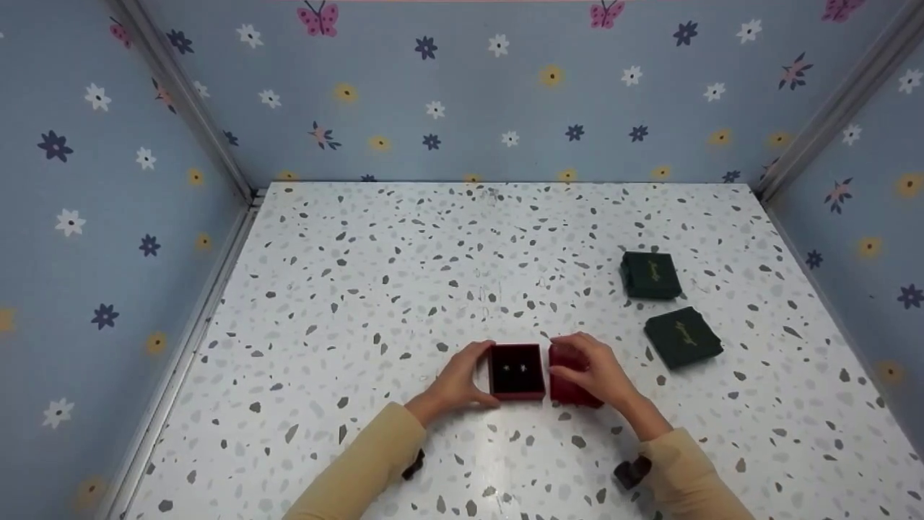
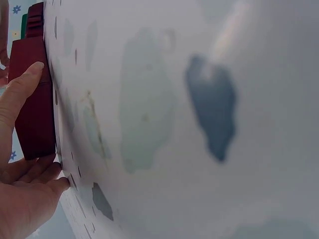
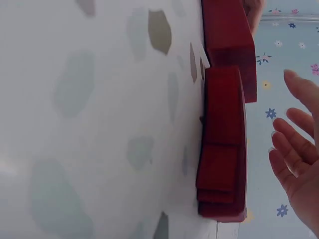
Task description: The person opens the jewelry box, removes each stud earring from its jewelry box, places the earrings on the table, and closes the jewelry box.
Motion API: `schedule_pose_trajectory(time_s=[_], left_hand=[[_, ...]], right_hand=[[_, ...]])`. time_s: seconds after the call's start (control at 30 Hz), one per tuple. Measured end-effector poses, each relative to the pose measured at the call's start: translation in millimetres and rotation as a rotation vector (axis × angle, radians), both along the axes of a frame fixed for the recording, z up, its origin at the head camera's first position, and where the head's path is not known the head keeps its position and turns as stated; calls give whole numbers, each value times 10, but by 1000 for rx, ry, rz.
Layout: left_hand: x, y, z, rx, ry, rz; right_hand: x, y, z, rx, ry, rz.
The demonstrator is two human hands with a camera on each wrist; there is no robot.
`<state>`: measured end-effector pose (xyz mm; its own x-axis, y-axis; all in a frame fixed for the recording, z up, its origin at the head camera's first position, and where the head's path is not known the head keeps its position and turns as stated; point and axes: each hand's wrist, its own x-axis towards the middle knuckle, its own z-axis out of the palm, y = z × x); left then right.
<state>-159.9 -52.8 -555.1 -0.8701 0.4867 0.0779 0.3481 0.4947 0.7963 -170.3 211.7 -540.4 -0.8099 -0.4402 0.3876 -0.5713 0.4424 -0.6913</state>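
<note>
A small red jewelry box [image 1: 517, 396] stands on the speckled table, its top off. Two small shiny stud earrings [image 1: 515, 368] sit on its black insert. My left hand [image 1: 456, 379] grips the box from the left, thumb on the near side and fingers round the far side, as the left wrist view also shows. Just right of the box lies a red lid [image 1: 570, 393] with a raised band, seen edge-on in the right wrist view. Over that lid is my right hand [image 1: 603, 367]; its fingers [image 3: 294, 144] are spread and slightly bent, apart from the lid.
Two dark green boxes with gold lettering lie to the right, one [image 1: 653, 276] farther back and one [image 1: 683, 337] nearer. Flower-patterned blue panels [image 1: 462, 94] close off the table [image 1: 404, 238] at the back and both sides.
</note>
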Motion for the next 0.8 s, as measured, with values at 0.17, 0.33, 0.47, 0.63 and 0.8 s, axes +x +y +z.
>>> schedule_pose_trajectory(time_s=[0.17, 0.33, 0.47, 0.63, 0.8], left_hand=[[4, 2, 3, -3, 4, 2], [3, -2, 9, -11, 8, 1], [-6, -1, 9, -13, 4, -6], [-9, 1, 7, -12, 7, -8], [-6, 1, 0, -6, 2, -1]], right_hand=[[20, -76, -12, -20, 9, -5], [31, -156, -9, -14, -27, -11], [38, -209, -8, 7, -50, -16], [39, -253, -32, -5, -71, -8], [23, -290, -52, 0, -119, -19]])
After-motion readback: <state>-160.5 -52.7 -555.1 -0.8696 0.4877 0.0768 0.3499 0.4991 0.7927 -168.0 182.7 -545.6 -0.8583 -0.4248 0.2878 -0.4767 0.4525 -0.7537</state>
